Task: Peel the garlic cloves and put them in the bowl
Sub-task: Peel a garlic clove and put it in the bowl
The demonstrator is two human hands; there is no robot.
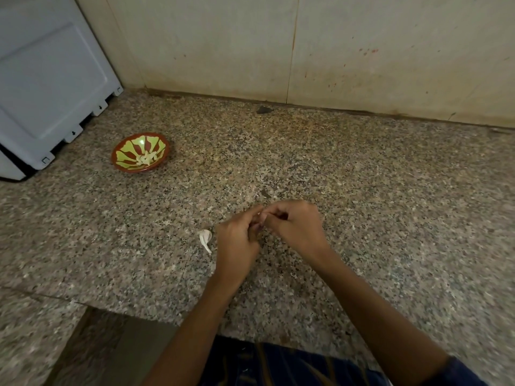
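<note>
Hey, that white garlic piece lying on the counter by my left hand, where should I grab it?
Pinch the garlic piece across its rounded upper end, coming from above; the lower end narrows to a thin tail that would likely slip or tear. It lies flat on the counter, its left side open.

path to bowl [140,156]: bare counter [362,176]; obstacle: appliance [47,87] left

One bowl [140,152] and one loose scrap of garlic skin [205,238] are seen on the counter. Two hands are counted, left hand [237,240] and right hand [295,227]. The peeled cloves [146,158] heaped in the bowl cannot be counted.
</note>
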